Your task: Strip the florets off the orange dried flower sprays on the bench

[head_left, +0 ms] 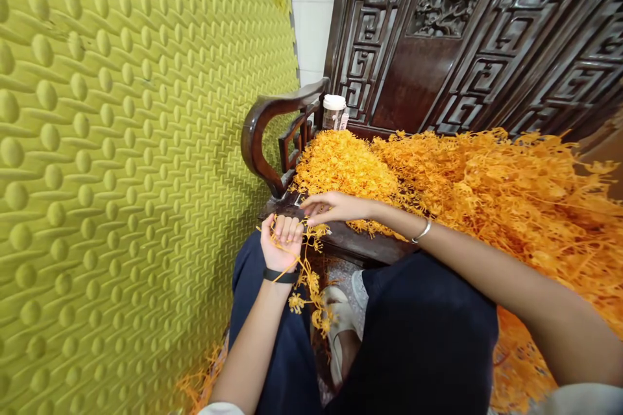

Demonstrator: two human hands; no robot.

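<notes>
My left hand (pixel 282 241), with a dark band at its wrist, is raised over my lap with its fingers curled in. It is closed on a thin orange artificial flower sprig (pixel 311 282); the sprig's stem crosses the palm and its small blossoms hang down beside the wrist. My right hand (pixel 338 206), palm down, reaches across from the right just above the sprig's top. Its fingers are stretched out and slightly apart, and I see nothing held in them. Behind it lies a dense heap of small orange blossoms (pixel 348 162) on the dark wooden bench (pixel 350 243).
A larger pile of orange flower sprigs (pixel 511 194) spreads along the bench to the right. A white-lidded cup (pixel 334 110) stands by the curved wooden armrest (pixel 257 136). Yellow-green bumpy padding (pixel 121 142) rises on the left. The carved backrest (pixel 418 84) is behind.
</notes>
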